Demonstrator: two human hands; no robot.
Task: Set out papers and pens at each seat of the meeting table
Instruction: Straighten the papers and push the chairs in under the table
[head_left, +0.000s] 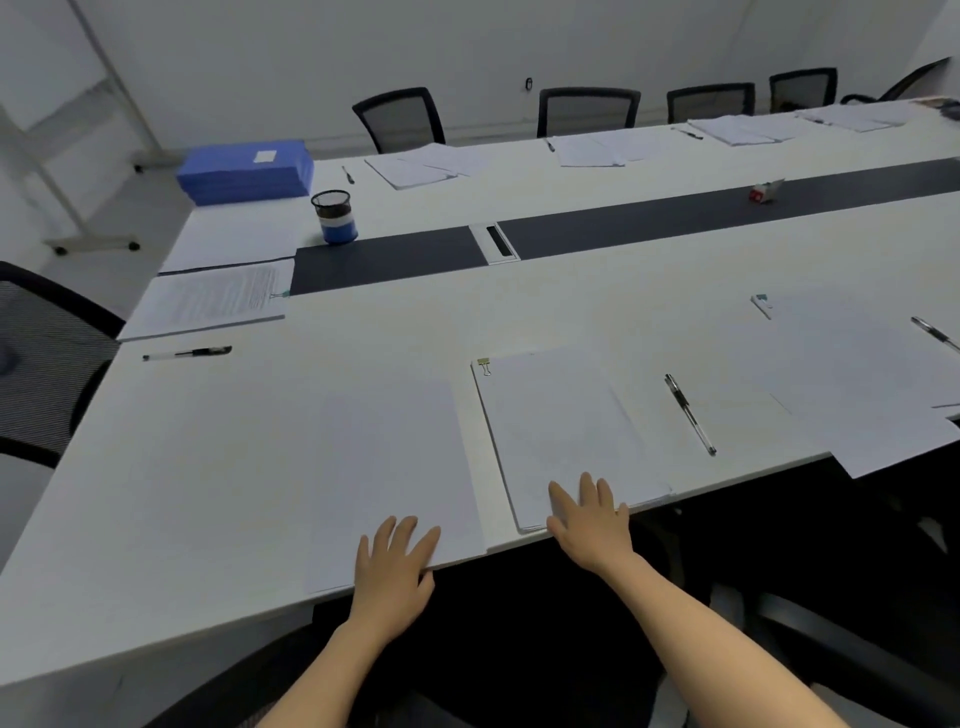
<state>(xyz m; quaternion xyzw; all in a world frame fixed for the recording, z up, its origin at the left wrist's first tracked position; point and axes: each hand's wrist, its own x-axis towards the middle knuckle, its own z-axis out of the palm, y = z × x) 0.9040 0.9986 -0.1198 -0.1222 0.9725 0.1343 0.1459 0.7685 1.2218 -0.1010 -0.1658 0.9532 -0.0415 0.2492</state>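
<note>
White paper is pressed flat at the near edge of the table (208, 467). The left hand (395, 558) is laid with fingers spread on a loose sheet (384, 457), and the right hand (589, 525) is laid the same way on a clipped stack (561, 431) just beside it. Nothing is gripped by either.

The loose sheet reaches the very edge under the left hand, so it could be dragged off by a careless pull. The sheets at the right (883, 447) overhang the edge and could be brushed down. A pen (690, 413) lies beside the clipped stack and could be set rolling if the paper is shoved.

Six pens are counted with certainty, three on the near side and three across. Four paper sets (415, 166) are laid at the far seats, where four chair backs (400, 117) are plainly seen.
</note>
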